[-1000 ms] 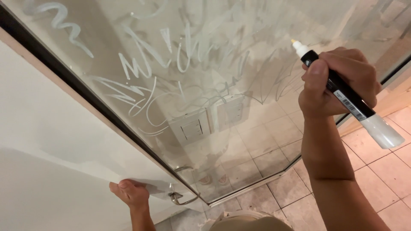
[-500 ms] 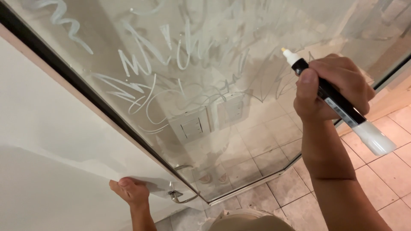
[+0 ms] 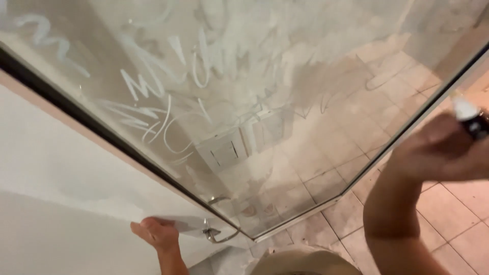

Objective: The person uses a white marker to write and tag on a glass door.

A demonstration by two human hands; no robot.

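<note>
At the left we see a plain white wall, and our left hand lies flat on it, low down, with the fingers pressed together. Just beside this hand a small metal handle hangs at the lower corner of the large clear glass door, which carries white scribbled lines. Behind the glass there is a beige tiled floor. At the right edge our right hand, blurred, is closed around a black marker with a white tip, away from the glass.
</note>
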